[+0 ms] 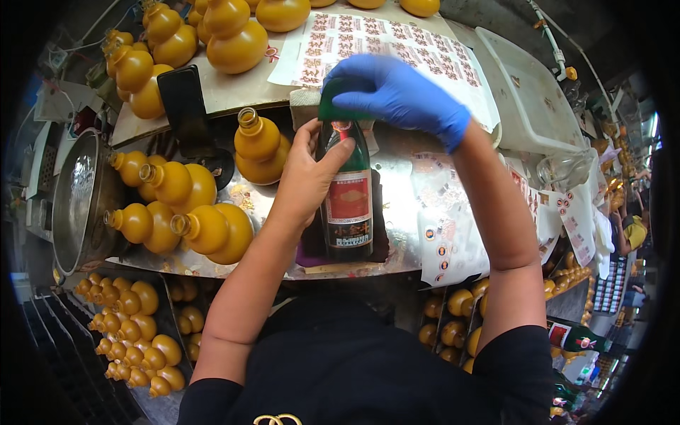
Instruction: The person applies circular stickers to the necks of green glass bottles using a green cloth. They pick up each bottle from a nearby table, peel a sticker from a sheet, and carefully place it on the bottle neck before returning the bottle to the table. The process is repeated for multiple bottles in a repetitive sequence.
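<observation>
A dark green glass bottle (348, 202) with a red label lies in front of me, its neck pointing away. My bare left hand (315, 166) grips it around the shoulder and neck, with the thumb across the top. My right hand (397, 92), in a blue glove, is at the neck end, slightly smeared by motion. Its fingers close on a flat green piece (340, 106) that covers the bottle's mouth; I cannot tell what the piece is. Under the bottle is a dark pad (380, 234). Left of my left hand stands a yellow-brown gourd-shaped bottle (261, 152).
Sheets of red printed stickers (397, 42) lie on the raised far board, and a label sheet (448, 219) lies at the right. A black phone (185, 106) stands at the left, near a metal basin (78, 205). Several gourd bottles (173, 185) crowd the left. A plastic tray (528, 92) is far right.
</observation>
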`<state>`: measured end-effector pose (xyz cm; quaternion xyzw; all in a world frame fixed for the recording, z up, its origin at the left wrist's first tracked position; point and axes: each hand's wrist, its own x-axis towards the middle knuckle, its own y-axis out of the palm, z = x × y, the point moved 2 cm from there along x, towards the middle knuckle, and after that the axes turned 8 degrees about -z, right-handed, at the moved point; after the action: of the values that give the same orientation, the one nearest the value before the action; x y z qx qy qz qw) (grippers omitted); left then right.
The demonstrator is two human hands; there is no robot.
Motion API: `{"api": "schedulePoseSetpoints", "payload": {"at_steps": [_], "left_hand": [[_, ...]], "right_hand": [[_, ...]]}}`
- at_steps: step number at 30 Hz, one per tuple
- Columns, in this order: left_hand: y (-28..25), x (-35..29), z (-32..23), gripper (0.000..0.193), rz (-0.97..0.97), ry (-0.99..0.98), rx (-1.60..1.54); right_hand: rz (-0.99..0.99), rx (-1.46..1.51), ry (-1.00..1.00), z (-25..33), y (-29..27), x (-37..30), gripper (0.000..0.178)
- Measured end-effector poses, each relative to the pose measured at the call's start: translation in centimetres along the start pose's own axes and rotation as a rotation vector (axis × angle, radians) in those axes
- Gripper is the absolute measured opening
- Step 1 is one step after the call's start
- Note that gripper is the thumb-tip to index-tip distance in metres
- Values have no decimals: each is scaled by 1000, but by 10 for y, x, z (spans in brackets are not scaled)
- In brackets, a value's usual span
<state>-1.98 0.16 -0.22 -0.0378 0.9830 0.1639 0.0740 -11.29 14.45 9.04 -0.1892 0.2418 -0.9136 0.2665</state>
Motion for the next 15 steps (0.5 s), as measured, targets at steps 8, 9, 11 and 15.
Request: {"api": "schedulePoseSetpoints", "payload": {"at_steps": [8, 9, 11, 15], "left_hand": [[-6, 1, 2, 71, 24, -41, -45], [-5, 1, 0, 72, 41, -45, -58], [-3, 1, -3, 73, 74, -52, -84], [-9, 1, 0, 60, 117, -163, -206]], "right_hand": [[-409, 388, 33, -26, 14, -20, 25], [-400, 383, 40, -32, 16, -21, 25], [-383, 372, 53, -43, 18, -22, 26], [-614, -288, -456, -29, 4, -13, 22]]}}
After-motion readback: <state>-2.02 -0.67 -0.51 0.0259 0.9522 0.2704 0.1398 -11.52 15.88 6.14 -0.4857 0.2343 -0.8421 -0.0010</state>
